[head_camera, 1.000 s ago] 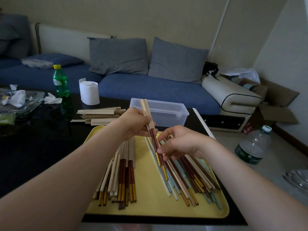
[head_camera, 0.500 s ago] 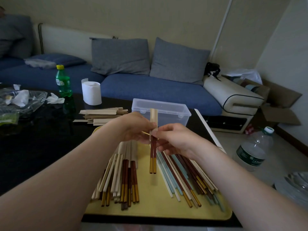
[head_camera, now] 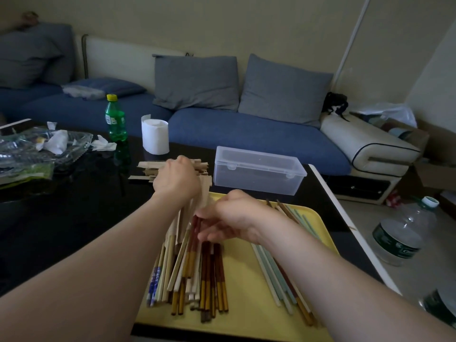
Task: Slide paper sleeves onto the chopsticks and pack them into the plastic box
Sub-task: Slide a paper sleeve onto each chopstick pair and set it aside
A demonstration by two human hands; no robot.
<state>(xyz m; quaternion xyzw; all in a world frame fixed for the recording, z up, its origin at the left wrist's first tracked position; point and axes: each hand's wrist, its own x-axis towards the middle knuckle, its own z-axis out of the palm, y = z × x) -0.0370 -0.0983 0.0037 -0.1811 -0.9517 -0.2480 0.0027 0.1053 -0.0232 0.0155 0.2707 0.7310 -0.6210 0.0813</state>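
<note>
My left hand (head_camera: 176, 180) rests on the stack of brown paper sleeves (head_camera: 148, 169) behind the yellow tray (head_camera: 246, 304); its fingers are hidden. My right hand (head_camera: 232, 220) pinches a sleeved chopstick pair (head_camera: 195, 230) and holds it low over the left pile of sleeved chopsticks (head_camera: 209, 280). Bare chopsticks (head_camera: 278, 275) lie on the tray's right side, partly under my right forearm. The clear plastic box (head_camera: 259, 169) stands shut just beyond the tray.
The black table (head_camera: 61, 218) holds a green bottle (head_camera: 114, 119), a tissue roll (head_camera: 155, 137) and a glass dish (head_camera: 37, 149) of scraps at the back left. A blue sofa (head_camera: 246, 134) runs behind. Water bottle (head_camera: 399, 238) on the floor, right.
The sleeved pair has gone from upright between both hands down toward the left pile. My left hand has let go of it and moved back to the sleeve stack.
</note>
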